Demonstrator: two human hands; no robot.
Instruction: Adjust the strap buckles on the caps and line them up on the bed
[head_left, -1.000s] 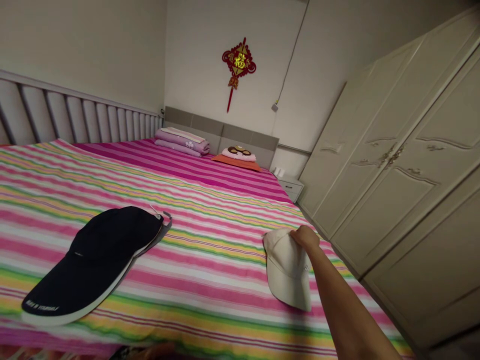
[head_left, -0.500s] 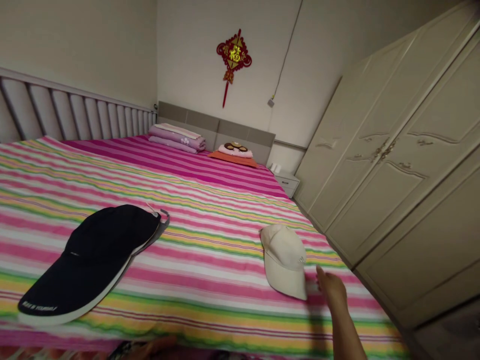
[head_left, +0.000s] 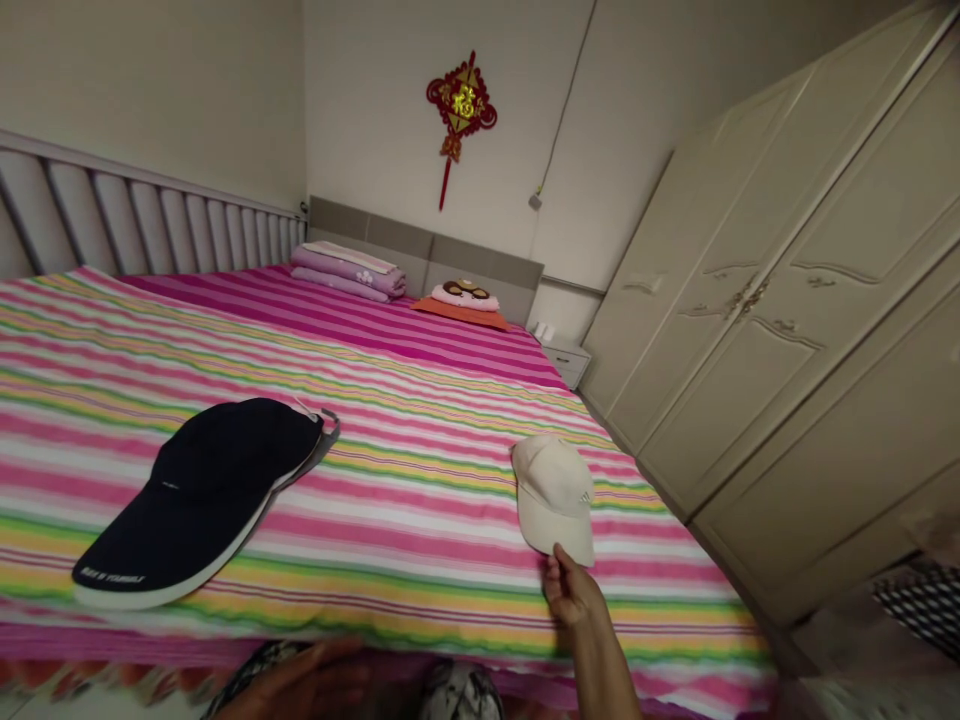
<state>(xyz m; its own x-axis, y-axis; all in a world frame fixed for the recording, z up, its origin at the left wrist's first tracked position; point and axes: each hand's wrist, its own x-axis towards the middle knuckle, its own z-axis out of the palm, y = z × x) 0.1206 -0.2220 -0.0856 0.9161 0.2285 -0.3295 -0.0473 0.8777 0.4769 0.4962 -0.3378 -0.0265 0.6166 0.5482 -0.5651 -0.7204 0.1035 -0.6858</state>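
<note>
A white cap (head_left: 553,488) lies on the striped bedspread (head_left: 405,520) near the bed's right edge, its brim toward me. My right hand (head_left: 571,592) is at the brim's front edge, with thumb and curled fingers pinching it. A dark navy cap (head_left: 202,490) with a white-edged brim lies flat on the left part of the bed. My left hand (head_left: 300,682) is a blurred shape at the bottom, below the bed's edge; its fingers cannot be made out.
A cream wardrobe (head_left: 780,330) runs along the right, close to the bed. Folded purple bedding (head_left: 346,270) and a small pillow (head_left: 465,297) lie at the headboard. A nightstand (head_left: 564,360) stands in the far corner. A patterned cloth (head_left: 919,600) shows at lower right.
My right hand let go of the white cap's crown, drew back to the right, then came to the brim's front edge. The view shifted down and right. The navy cap stayed put.
</note>
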